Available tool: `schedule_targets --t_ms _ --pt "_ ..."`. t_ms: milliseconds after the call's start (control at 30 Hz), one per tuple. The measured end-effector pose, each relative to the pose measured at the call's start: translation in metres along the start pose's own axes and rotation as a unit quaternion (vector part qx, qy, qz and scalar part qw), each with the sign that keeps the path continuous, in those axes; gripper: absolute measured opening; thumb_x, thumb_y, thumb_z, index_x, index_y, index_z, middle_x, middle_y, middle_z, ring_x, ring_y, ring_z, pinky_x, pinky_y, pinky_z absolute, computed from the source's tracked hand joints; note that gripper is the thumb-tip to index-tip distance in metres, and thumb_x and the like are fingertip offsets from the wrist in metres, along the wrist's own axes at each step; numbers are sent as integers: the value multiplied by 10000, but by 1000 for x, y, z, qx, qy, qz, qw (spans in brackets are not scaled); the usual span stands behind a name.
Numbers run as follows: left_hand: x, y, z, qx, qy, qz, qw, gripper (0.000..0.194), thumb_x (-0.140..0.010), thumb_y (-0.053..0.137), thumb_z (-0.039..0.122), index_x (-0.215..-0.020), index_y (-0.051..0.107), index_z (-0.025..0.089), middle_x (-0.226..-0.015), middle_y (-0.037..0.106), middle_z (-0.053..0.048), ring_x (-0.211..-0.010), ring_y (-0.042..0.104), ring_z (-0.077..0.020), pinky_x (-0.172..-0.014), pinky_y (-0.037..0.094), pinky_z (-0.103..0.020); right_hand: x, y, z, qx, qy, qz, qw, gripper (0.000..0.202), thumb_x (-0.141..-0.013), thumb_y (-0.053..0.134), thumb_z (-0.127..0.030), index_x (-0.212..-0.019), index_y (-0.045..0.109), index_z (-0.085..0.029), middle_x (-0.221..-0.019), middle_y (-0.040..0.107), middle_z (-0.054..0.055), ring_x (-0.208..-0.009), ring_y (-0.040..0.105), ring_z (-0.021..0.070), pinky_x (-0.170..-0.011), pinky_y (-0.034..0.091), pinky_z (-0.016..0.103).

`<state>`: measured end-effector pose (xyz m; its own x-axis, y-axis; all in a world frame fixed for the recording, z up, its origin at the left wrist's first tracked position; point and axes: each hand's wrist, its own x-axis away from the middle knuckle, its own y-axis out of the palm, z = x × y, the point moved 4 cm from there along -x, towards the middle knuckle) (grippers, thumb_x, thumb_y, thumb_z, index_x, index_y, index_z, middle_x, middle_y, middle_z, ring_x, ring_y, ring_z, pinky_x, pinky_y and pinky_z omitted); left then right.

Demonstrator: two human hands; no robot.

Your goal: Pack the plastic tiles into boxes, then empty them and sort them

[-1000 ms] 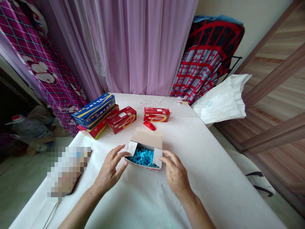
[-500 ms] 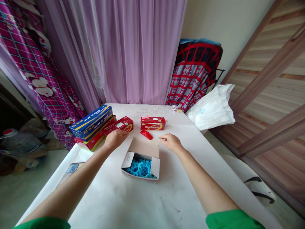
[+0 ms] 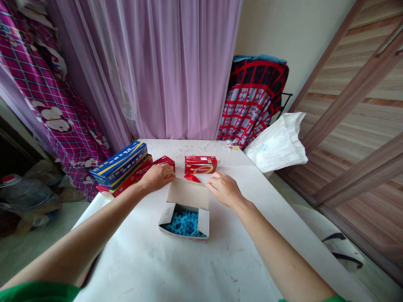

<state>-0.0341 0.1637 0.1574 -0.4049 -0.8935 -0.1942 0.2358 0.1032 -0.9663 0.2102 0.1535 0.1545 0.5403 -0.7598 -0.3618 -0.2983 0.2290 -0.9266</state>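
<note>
A small cardboard box (image 3: 184, 237) stands open in front of me, with blue toothed plastic pieces (image 3: 183, 222) inside. Its lid flap (image 3: 188, 193) is raised at the far side, and the two side flaps lean inward. My left hand (image 3: 158, 176) is closed at the flap's upper left corner. At the upper right corner, the fingers of my right hand (image 3: 225, 188) pinch the flap's edge. Just behind the flap lies a small shiny red object (image 3: 191, 178), partly hidden.
A red box (image 3: 200, 164) stands farther back, another red box (image 3: 165, 160) behind my left hand. To the left are stacked blue boxes (image 3: 121, 161) on a red one. A white bag (image 3: 277, 142) hangs by the table's right edge. Purple curtains (image 3: 176, 75) close off the back.
Both hands have moved inward and met the corners of the lid flap. The flap stands slightly higher and now hides part of the red object.
</note>
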Motion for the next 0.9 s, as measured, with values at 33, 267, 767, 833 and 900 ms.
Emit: schedule_targets --t_ms 33,267,767,833,900 --pt "9 -8 4 -1 6 17 1000 283 -899 489 376 -885 732 232 -975 695 -63 -924 622 -208 -841 476 -362 7 -7 -6 -8 -16 23 1000 212 -907 543 -242 -808 730 -228 -879 696 48 -831 617 173 -747 445 283" --pt "120 -13 48 -44 5 127 991 267 -919 482 391 -960 728 296 -929 700 -54 -873 612 -207 -844 471 -394 81 -26 -59 -26 -95 176 979 222 -947 496 -217 -866 704 -219 -963 726 50 -911 621 181 -810 443 323" --pt "169 45 52 -40 39 179 982 150 -879 586 347 -971 682 278 -1150 693 -57 -1095 614 -219 -992 442 -424 131 31 -71 -92 -110 133 981 107 -919 539 -187 -936 641 -215 -1126 698 64 -1114 586 203 -944 426 376" --pt "164 43 51 -32 48 167 984 154 -873 591 374 -945 672 263 -1195 672 -69 -1145 591 -230 -1010 426 -442 130 29 -70 -94 -113 132 980 98 -918 537 -220 -937 633 -215 -1144 688 70 -1150 564 212 -964 417 386" --pt "159 43 50 -18 54 144 988 167 -878 581 389 -927 654 247 -1231 658 -78 -1189 568 -240 -1019 419 -458 126 28 -68 -93 -110 121 982 101 -908 547 -265 -942 632 -221 -1196 665 77 -1203 528 230 -984 406 400"
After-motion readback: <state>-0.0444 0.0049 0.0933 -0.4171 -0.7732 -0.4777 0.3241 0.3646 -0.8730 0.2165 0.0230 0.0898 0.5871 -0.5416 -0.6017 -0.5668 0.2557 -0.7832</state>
